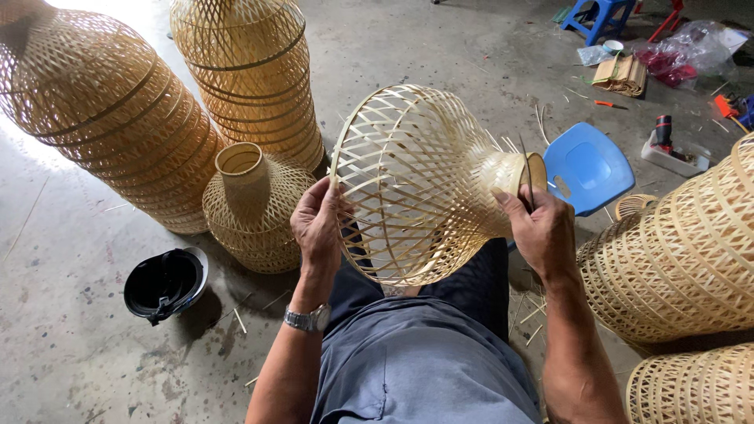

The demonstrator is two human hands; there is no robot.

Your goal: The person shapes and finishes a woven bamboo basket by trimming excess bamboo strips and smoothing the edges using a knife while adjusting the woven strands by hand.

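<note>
The woven bamboo basket (416, 184) sits at the centre of the frame, held on its side above the lap, wide rim toward the left and narrow neck toward the right. The left hand (316, 224) is closed on the wide rim, fingers curled over the outer strips. The right hand (538, 228) is closed around the neck and also pinches a thin dark tool (527, 169) that points upward. For sound work, keep the rim grip firm but light so the open lattice is not bent, and keep the tool tip clear of the strips until it is aligned with a gap. A single finished basket (251, 206) stands on the concrete floor (71, 330) left of centre, with tall stacks of baskets (110, 110) behind it at upper left. A black helmet (165, 284) lies at lower left. A blue plastic stool (587, 166) lies right of centre, and more stacked baskets (683, 251) fill the right edge.
</note>
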